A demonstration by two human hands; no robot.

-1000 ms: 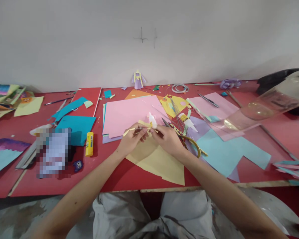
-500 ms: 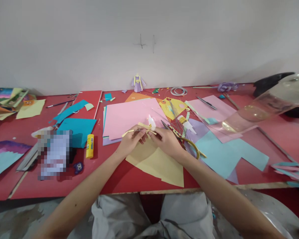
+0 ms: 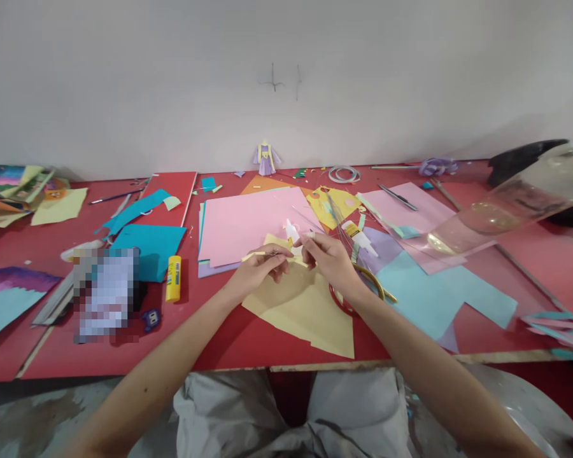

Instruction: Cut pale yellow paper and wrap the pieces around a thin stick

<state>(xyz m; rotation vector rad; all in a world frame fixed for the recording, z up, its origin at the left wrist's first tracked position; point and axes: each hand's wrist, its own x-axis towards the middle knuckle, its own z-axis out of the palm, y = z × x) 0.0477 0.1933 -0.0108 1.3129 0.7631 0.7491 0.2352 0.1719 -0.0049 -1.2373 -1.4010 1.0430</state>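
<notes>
While both hands pinch a yellow strip [image 3: 258, 255], scissors [image 3: 367, 280] crowd rightward.

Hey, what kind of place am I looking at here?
Most likely a paper-craft worktable: coloured paper sheets cover the red table, with a glue stick, scissors and a finished paper doll by the wall.

Left hand [image 3: 258, 270] and right hand [image 3: 329, 261] meet over a paper sheet [image 3: 305, 312] lying on the table [image 3: 248, 343], pinching a paper strip [image 3: 267, 254] between them. Just behind the grip: small glue bottle [image 3: 291, 230] on a paper stack [image 3: 248, 226]. Right of grip, touching the right wrist: scissors [image 3: 370, 283]. Well left: glue stick [image 3: 173, 278]. Far behind, by the wall: paper doll [image 3: 266, 157].
</notes>
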